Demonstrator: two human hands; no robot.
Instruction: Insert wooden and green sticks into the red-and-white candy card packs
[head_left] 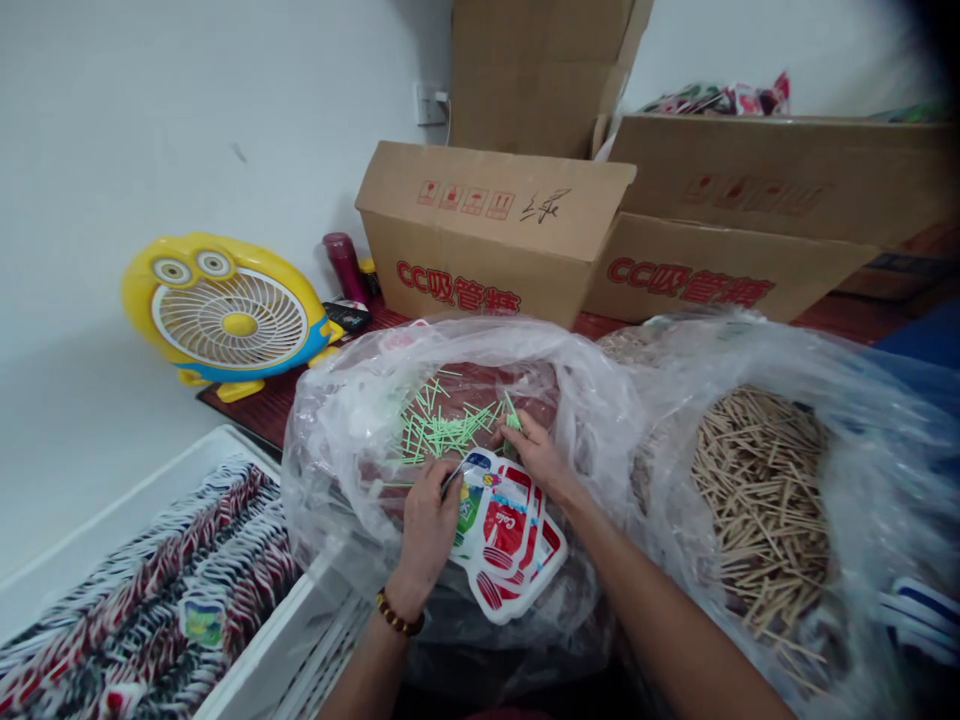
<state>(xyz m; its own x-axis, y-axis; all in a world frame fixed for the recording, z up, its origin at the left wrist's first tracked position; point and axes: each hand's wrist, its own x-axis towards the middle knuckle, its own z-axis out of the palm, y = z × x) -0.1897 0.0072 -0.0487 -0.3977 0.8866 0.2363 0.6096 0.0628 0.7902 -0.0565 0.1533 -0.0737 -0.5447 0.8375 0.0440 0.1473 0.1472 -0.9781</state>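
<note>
My left hand [433, 510], with a beaded bracelet at the wrist, is closed on the top edge of a printed pouch [508, 540] with a red cola design. The pouch hangs tilted toward me. Thin green sticks [511, 412] are pinched in the fingers of my right hand [536, 452], just above the pouch. More loose green sticks [442, 430] lie behind both hands inside a spread clear plastic bag [600, 390]. Whether the pouch's mouth is parted is hard to see.
To the right, another clear bag holds many tan sticks [757, 500]. A white bin [255, 640] at lower left is packed with printed pouches. Behind stand cardboard boxes [487, 240], a yellow fan [232, 315] and a dark red bottle [345, 268].
</note>
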